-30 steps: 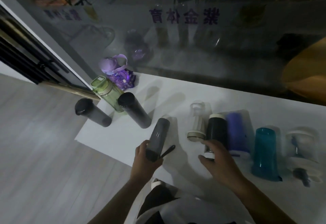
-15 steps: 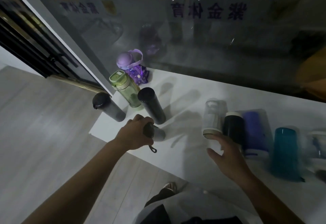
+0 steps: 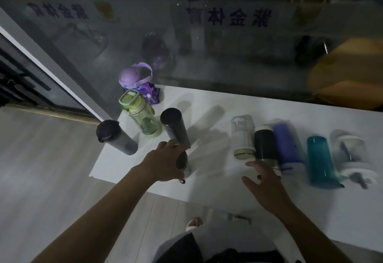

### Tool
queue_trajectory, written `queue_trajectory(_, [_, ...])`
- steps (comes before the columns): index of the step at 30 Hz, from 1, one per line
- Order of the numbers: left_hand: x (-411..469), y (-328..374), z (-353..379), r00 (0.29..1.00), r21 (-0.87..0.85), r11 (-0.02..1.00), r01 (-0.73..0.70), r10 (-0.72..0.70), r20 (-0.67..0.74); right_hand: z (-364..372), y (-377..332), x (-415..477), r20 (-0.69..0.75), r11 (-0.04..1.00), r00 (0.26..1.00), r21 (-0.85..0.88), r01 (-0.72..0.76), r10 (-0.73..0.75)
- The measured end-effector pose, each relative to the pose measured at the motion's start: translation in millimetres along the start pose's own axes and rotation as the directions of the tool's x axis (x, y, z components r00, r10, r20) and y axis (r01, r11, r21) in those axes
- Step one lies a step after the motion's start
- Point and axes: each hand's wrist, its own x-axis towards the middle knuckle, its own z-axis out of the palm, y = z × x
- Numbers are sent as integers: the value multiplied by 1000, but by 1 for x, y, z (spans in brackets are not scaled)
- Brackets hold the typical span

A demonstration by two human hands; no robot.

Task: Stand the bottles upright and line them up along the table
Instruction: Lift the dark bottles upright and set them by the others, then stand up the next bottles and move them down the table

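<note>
My left hand (image 3: 165,162) grips the top of a grey bottle (image 3: 185,165), which stands upright near the table's front edge. Behind it stand a black flask (image 3: 175,129), a green bottle (image 3: 141,115), a purple bottle (image 3: 136,80) and a dark grey bottle (image 3: 116,137). To the right several bottles lie on their sides: a clear one (image 3: 242,136), a black one (image 3: 265,143), a violet one (image 3: 287,146), a teal one (image 3: 320,159) and a clear white-lidded one (image 3: 355,155). My right hand (image 3: 267,182) hovers open at the black lying bottle's cap end.
The white table (image 3: 217,105) stands against a glass wall (image 3: 207,45) with lettering. Its left corner sits near the dark grey bottle; the light wood floor (image 3: 41,180) lies beyond. My foot (image 3: 193,222) shows below the front edge.
My left hand lifted the grey bottle from lying on its side, carried it left and stood it upright in front of the black flask. My right hand stayed by the black lying bottle.
</note>
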Motion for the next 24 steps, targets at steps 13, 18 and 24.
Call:
queue_trajectory(13, [33,88,27,899,-268,885,-381,287,-330,-7,17,-70,-191,975,959,-42,-219,208])
queue_trajectory(18, [73,120,77,976,-700,689,-186,47,-213,-19,33,-92,-238,951,927,-42,-307,289])
queue_trajectory(24, [119,141,92,947,-958,192,213,-283,154,-45,45,-62,-186,968,956,-61,-242,227])
